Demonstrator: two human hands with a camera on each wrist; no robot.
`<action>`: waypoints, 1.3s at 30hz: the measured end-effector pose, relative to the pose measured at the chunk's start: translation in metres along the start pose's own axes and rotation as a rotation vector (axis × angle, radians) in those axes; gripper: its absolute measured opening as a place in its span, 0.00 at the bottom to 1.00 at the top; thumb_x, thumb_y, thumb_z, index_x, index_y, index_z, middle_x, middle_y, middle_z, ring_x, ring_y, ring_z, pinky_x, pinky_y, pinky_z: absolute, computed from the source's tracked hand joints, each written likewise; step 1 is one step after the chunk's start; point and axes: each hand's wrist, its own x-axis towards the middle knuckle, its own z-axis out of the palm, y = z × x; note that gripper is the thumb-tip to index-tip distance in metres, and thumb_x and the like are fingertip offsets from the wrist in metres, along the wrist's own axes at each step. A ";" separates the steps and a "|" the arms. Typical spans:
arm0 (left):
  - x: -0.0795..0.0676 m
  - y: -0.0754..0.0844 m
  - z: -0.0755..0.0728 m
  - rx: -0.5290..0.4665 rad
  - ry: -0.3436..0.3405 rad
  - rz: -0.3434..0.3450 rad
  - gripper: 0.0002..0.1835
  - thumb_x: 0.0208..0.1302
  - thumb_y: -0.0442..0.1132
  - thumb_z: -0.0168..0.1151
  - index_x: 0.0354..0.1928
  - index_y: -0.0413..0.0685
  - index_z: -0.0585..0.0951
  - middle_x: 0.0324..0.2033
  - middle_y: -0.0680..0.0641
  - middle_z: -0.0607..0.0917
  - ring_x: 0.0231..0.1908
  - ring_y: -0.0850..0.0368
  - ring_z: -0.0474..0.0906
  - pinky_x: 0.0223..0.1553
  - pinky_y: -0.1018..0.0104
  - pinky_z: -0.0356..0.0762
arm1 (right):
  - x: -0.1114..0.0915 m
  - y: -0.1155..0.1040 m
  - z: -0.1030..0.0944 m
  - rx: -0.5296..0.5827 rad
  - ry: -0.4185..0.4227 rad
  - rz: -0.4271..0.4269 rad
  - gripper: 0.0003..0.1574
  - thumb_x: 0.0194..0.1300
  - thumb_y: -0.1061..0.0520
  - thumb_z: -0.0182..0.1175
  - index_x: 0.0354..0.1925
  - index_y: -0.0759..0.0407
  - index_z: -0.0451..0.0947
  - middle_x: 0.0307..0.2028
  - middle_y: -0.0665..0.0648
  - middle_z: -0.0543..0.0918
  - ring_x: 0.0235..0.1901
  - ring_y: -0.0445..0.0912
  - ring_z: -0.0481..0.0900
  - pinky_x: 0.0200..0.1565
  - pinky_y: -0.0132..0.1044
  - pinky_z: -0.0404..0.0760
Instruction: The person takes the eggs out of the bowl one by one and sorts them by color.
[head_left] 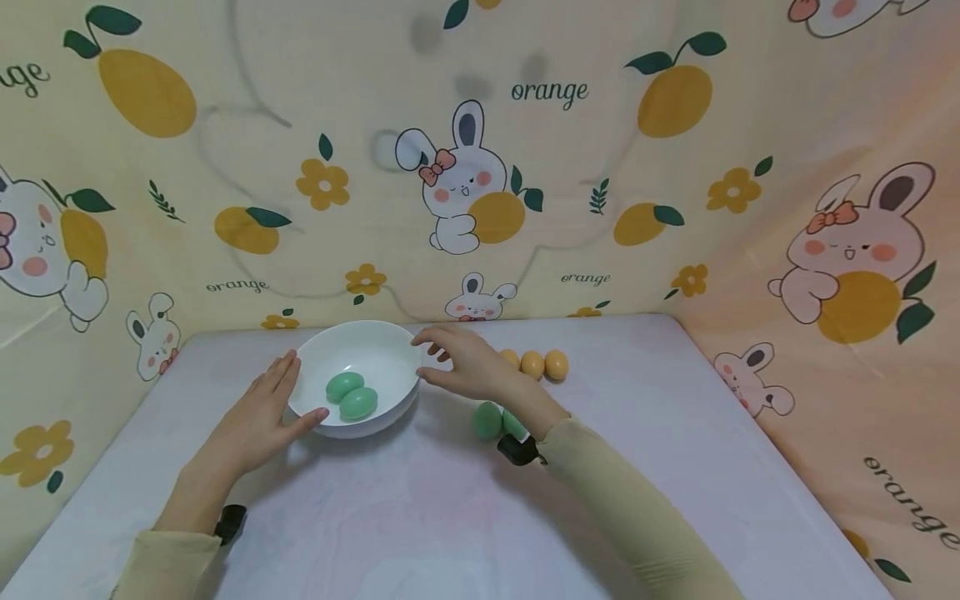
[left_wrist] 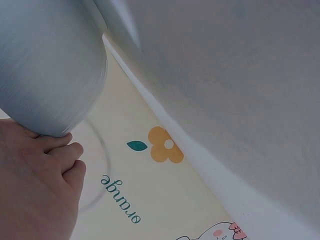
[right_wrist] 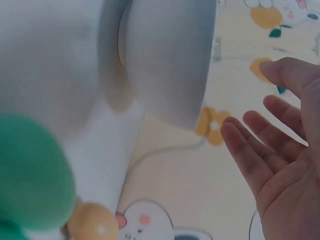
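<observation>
A white bowl between two slack grips, apparently part-filled.
Nearest, the left grip, fingers straight and thumb spread, touches the bowl's side; at least two loose green eggs wait on the desk. Two inside green eggs look done. The right grip, fingers relaxed, holds nothing just beside the rim. Farther back, three orange eggs remain outside.
</observation>
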 end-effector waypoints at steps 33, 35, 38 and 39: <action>0.001 -0.003 -0.001 -0.005 0.013 0.023 0.59 0.71 0.72 0.54 0.80 0.30 0.47 0.81 0.31 0.47 0.80 0.30 0.43 0.76 0.31 0.49 | 0.114 -0.009 0.071 -0.186 -0.395 -0.067 0.23 0.77 0.54 0.61 0.68 0.46 0.80 0.64 0.51 0.82 0.57 0.43 0.82 0.58 0.27 0.76; 0.001 -0.003 -0.001 -0.006 0.017 0.028 0.58 0.71 0.71 0.55 0.80 0.29 0.48 0.81 0.30 0.48 0.80 0.30 0.44 0.77 0.32 0.49 | 0.116 -0.010 0.075 -0.173 -0.410 -0.066 0.23 0.78 0.54 0.60 0.68 0.46 0.79 0.64 0.50 0.81 0.58 0.43 0.81 0.59 0.26 0.75; 0.001 -0.003 -0.001 -0.010 0.024 0.033 0.58 0.71 0.70 0.55 0.80 0.29 0.48 0.81 0.30 0.49 0.79 0.30 0.45 0.76 0.32 0.50 | 0.118 -0.010 0.082 -0.147 -0.427 -0.050 0.23 0.79 0.54 0.59 0.68 0.45 0.79 0.64 0.48 0.81 0.59 0.42 0.80 0.61 0.26 0.75; 0.001 -0.003 -0.001 -0.010 0.025 0.033 0.58 0.71 0.70 0.56 0.80 0.29 0.48 0.81 0.30 0.49 0.79 0.30 0.45 0.76 0.32 0.50 | 0.119 -0.010 0.084 -0.142 -0.431 -0.044 0.22 0.79 0.55 0.59 0.68 0.45 0.80 0.64 0.48 0.81 0.59 0.41 0.80 0.62 0.26 0.75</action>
